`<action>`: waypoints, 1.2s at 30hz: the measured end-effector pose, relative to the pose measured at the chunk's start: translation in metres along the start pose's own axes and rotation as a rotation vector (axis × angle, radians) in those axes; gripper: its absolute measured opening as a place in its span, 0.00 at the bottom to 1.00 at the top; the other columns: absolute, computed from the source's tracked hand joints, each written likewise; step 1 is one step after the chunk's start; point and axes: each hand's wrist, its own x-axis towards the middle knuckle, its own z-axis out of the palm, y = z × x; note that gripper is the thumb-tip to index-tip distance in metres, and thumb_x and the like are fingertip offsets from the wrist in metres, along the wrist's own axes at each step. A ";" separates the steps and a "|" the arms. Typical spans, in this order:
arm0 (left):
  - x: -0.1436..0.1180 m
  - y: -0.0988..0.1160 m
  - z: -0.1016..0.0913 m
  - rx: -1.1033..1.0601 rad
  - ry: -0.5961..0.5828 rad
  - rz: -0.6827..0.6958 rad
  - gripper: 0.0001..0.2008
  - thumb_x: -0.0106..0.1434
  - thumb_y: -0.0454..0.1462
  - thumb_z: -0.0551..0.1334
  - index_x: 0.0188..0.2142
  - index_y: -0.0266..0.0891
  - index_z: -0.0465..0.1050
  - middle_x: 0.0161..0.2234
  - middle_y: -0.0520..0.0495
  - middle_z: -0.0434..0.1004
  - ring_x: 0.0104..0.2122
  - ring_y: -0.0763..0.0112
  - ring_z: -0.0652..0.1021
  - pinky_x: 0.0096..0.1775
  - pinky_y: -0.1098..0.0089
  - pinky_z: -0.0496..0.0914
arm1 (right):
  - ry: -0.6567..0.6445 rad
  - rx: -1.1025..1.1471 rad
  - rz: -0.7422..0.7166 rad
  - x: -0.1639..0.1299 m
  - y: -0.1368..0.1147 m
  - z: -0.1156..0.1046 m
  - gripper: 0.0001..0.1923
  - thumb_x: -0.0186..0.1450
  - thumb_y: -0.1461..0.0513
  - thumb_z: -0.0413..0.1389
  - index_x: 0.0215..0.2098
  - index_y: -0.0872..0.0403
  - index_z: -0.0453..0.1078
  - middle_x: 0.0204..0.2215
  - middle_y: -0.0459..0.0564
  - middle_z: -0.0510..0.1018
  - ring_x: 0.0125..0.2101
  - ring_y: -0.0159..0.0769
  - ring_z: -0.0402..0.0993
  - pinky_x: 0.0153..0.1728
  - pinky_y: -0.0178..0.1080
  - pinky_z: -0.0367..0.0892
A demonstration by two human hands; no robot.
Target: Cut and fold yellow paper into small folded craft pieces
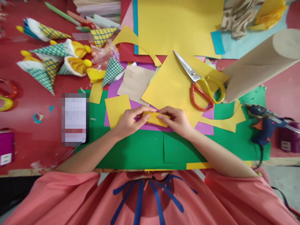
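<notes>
Between both hands, over the purple sheet (206, 128): yellow strip (154, 119). Looks folded or rolled, can't tell which from here. Left hand (130, 120) has thumb and index closed on the left end; right hand (179, 122) pinches the right end. Thumbs on the near face, index fingers along the far edge. I read that as a two-end pinch to keep the paper straight and the edge controlled. Remaining fingers curl behind, mostly hidden; I can't tell what they touch.

Under the purple sheet I've got a green board (131, 150), probably there to protect the red table (50, 156). Just beyond the hands, a big yellow sheet (168, 82) lies cornerwise with scissors (193, 75) on top. Blades together, pointing away, handles near the right hand; I'd call that safe and easy to reach. Yellow piece (117, 107) just beside the left hand, brown piece (136, 81) past it.

Further out: glue gun (264, 129) at the right, red light showing, I'd guess placed there to keep the nozzle off the paper. Brown roll (260, 68) beyond it. Phone-like thing (75, 115) left, blurred. Checked cones (52, 64) bunched far left, likely so they don't get crushed.
</notes>
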 end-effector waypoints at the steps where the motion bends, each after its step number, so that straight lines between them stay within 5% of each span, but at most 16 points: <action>1: 0.000 0.000 0.000 0.001 0.015 0.001 0.12 0.64 0.39 0.60 0.46 0.43 0.76 0.40 0.48 0.81 0.33 0.74 0.78 0.32 0.77 0.72 | 0.002 0.005 0.004 0.000 0.000 0.000 0.11 0.64 0.55 0.57 0.35 0.55 0.74 0.29 0.48 0.79 0.23 0.27 0.68 0.23 0.31 0.62; 9: -0.001 0.001 0.003 -0.082 0.145 -0.013 0.11 0.63 0.39 0.61 0.44 0.42 0.75 0.39 0.48 0.80 0.31 0.75 0.78 0.32 0.78 0.73 | 0.045 0.045 0.052 -0.002 0.002 0.000 0.11 0.63 0.54 0.58 0.35 0.55 0.71 0.19 0.40 0.66 0.18 0.24 0.57 0.20 0.31 0.55; 16: -0.002 -0.001 0.001 -0.145 0.044 -0.064 0.10 0.62 0.40 0.62 0.43 0.41 0.73 0.35 0.50 0.79 0.24 0.78 0.77 0.28 0.78 0.73 | 0.009 0.001 0.012 -0.002 0.000 0.000 0.10 0.64 0.56 0.57 0.34 0.56 0.72 0.26 0.44 0.74 0.23 0.26 0.64 0.25 0.32 0.58; 36: 0.002 0.003 0.001 -0.157 0.047 -0.028 0.09 0.61 0.39 0.64 0.41 0.41 0.78 0.36 0.50 0.80 0.25 0.79 0.77 0.28 0.79 0.74 | -0.031 0.006 0.001 -0.001 -0.002 -0.001 0.10 0.64 0.58 0.57 0.36 0.58 0.73 0.24 0.44 0.74 0.21 0.24 0.61 0.23 0.31 0.56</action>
